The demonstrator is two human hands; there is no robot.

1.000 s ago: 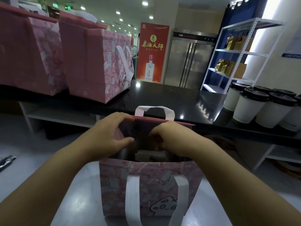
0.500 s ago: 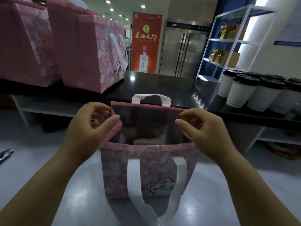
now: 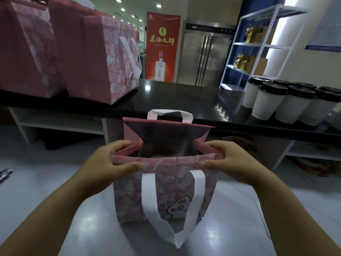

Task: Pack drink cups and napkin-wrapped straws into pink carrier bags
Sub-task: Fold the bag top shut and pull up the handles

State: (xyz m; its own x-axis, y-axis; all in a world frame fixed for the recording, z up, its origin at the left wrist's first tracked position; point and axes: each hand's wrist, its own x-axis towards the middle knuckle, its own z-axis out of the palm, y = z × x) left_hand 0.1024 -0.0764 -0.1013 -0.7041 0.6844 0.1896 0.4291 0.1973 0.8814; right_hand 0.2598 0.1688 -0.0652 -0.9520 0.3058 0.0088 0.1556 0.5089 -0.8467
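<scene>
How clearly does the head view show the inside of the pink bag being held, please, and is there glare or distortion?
Head view: the pink bag is dark and murky inside, contents unreadable; bright glare spots sit on the black counter and the grey table; the wide-angle lens bends the shelf rack; the left hand and right hand, pinching the rim, look sharp.

I see my left hand (image 3: 118, 161) and right hand (image 3: 227, 161) pinching the near rim corners of a pink bag (image 3: 166, 185) standing upright on the grey table (image 3: 46, 200), cups (image 3: 287, 102) on the black counter (image 3: 184, 97).
</scene>
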